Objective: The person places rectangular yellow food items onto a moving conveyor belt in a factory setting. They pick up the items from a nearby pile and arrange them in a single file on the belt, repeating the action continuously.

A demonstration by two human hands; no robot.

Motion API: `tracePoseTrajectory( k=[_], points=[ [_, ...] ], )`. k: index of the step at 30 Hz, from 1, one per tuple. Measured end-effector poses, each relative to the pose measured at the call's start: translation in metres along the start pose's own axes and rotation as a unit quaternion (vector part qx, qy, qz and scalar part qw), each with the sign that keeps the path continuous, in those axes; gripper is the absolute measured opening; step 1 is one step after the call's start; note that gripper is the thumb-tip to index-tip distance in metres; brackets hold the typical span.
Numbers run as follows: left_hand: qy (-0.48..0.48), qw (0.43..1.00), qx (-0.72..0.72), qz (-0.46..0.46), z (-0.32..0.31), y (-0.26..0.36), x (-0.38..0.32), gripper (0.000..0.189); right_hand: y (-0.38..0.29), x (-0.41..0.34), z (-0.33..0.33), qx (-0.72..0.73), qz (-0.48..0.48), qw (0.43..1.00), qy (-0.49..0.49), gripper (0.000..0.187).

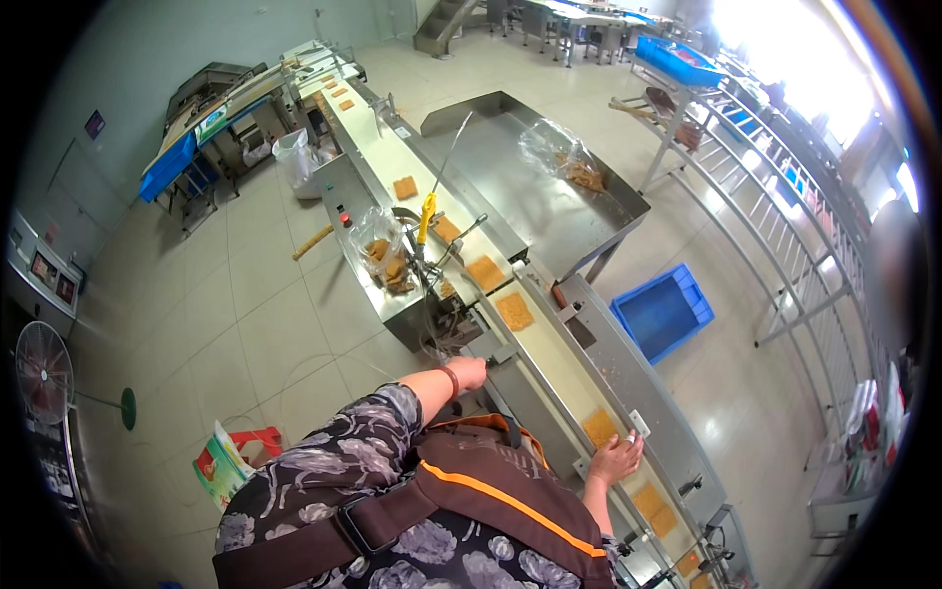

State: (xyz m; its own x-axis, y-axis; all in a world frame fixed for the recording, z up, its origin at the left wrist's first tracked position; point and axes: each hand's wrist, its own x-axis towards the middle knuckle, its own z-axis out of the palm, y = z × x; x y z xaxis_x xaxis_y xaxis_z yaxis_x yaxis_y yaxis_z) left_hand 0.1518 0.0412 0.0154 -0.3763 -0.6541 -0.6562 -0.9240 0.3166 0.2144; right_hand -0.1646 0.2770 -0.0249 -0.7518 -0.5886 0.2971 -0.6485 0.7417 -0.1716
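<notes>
A conveyor belt runs diagonally past my body and carries flat square orange-brown food pieces. My right hand reaches over the belt, its fingers at the edge of one such piece; whether it grips the piece cannot be told. Below that hand lies another pair of touching pieces. My left hand is curled at a metal bracket on the belt's near side; its fingertips are partly hidden. Farther up sits a single square piece. A yellow-handled tool stands upright beside the belt.
Beyond the belt stand a steel tray table with a bag of broken pieces, a blue crate on the floor and a metal rack. Another bag of pieces lies on the near steel top. A fan stands far left.
</notes>
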Motion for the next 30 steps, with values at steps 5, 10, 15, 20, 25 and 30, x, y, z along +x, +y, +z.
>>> tracePoseTrajectory(
  k=[5, 10, 15, 20, 25, 30],
  points=[
    [-0.019, 1.0, 0.0, 0.001, -0.01, 0.008, -0.004, 0.032, 0.003, -0.001, 0.002, -0.012, 0.003, 1.0, 0.004, 0.044],
    [-0.008, 1.0, -0.012, -0.018, 0.005, 0.001, 0.014, 0.032, 0.0, 0.001, 0.002, -0.013, 0.006, 1.0, 0.002, 0.044],
    [-0.055, 0.998, 0.034, 0.011, 0.003, -0.003, 0.025, 0.044, -0.001, 0.001, 0.001, 0.0, 0.008, 1.0, 0.0, 0.045],
    [-0.047, 0.998, 0.042, 0.0, -0.015, 0.008, 0.017, 0.044, 0.001, 0.0, -0.001, -0.004, 0.015, 1.0, -0.004, 0.046],
    [-0.057, 0.997, 0.043, 0.019, -0.007, -0.006, 0.029, 0.031, -0.003, 0.001, -0.002, 0.002, 0.006, 1.0, -0.004, 0.046],
    [0.05, 0.998, 0.019, -0.021, -0.024, 0.009, 0.005, 0.027, -0.001, 0.002, -0.002, 0.0, 0.012, 1.0, -0.005, 0.046]
  ],
)
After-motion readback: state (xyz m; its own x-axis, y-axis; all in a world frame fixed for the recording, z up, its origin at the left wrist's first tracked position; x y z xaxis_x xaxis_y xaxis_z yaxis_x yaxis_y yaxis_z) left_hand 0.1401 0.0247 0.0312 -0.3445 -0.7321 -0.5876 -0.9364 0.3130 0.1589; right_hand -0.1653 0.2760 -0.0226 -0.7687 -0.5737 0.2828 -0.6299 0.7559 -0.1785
